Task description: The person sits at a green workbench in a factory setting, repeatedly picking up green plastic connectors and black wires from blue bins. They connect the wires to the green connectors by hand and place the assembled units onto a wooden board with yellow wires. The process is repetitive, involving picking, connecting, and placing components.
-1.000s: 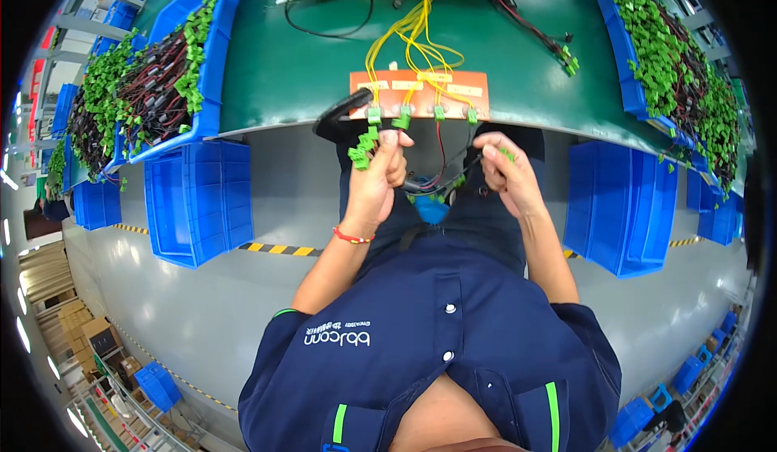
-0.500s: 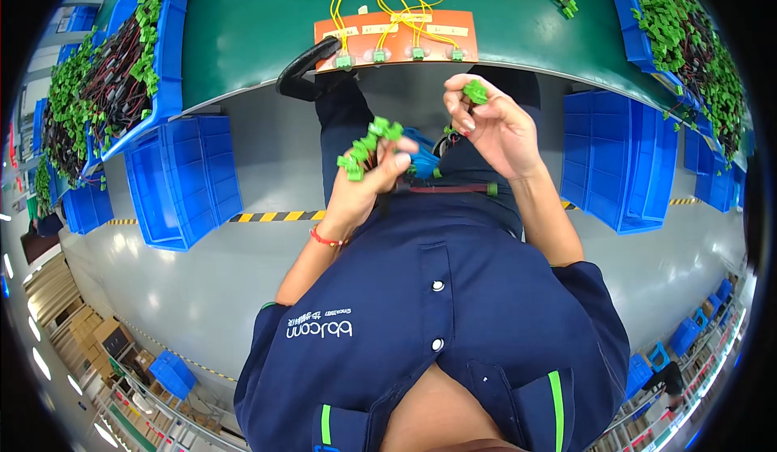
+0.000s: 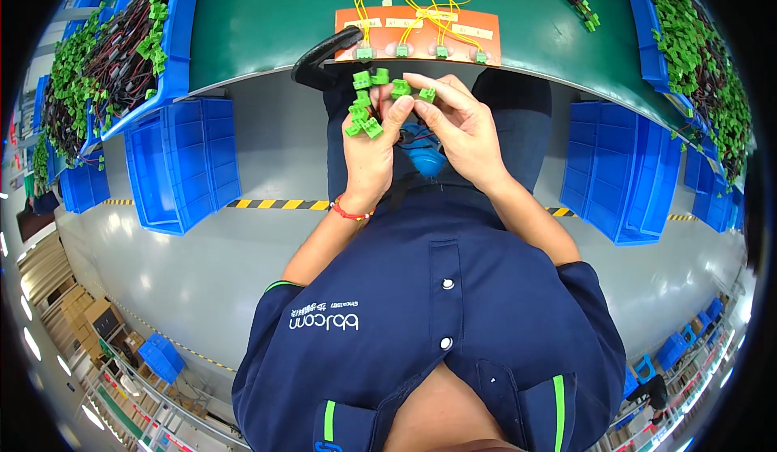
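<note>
Bunch of small, blocky green connectors [image 3: 361,104] in left hand [image 3: 372,140] — uneven cluster, facing different ways, held off any surface. Two more alike, close together: one connector [image 3: 401,89] by left thumb tip — one tilted connector [image 3: 426,94] at fingertips of right hand [image 3: 463,132].

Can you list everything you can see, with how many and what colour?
Held connectors: several, green, at both hands
Board: one, orange, table's front edge
Board connectors: four, green, along its front
Thin wires: several, yellow, above board
Curved bar: one, black, board's left
Table: one, green, top
Blue bins: several, blue, both sides; some heaped with connectors and wires
Striped tape: yellow-black, floor
Floor: one, grey, below
Boxes: several, brown, lower left
Shirt: one, navy, lower middle
Bracelet: one, red, left wrist
Hands: two, left and right, centre
</note>
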Demonstrator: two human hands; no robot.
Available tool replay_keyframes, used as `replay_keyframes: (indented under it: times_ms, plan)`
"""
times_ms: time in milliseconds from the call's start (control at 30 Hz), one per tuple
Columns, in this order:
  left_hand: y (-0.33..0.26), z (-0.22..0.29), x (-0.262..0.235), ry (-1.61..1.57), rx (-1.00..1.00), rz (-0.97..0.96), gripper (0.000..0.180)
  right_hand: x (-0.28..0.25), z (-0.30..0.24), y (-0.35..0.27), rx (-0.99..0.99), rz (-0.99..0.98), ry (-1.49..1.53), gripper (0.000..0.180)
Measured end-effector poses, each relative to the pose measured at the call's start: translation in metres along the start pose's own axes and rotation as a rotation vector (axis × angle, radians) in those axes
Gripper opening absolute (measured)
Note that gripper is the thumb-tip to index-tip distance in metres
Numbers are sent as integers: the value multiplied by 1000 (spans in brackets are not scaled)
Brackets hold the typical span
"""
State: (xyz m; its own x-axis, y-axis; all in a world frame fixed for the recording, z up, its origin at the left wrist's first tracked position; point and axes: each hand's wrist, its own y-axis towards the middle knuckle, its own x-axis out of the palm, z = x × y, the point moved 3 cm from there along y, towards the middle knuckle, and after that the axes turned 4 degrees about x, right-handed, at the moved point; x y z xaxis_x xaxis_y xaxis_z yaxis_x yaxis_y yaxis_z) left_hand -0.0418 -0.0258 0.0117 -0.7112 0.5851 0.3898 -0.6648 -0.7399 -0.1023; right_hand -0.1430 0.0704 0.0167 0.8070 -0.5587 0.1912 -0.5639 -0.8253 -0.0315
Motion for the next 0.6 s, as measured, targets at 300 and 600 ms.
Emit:
replay_keyframes:
  times_ms: [300,600]
  plan:
    - [20,2,-24,10,-3,64,23,0,2,22,155,-65,36,28]
    - [25,12,-24,96,73,16,26,11,9,50,205,-181,171,34]
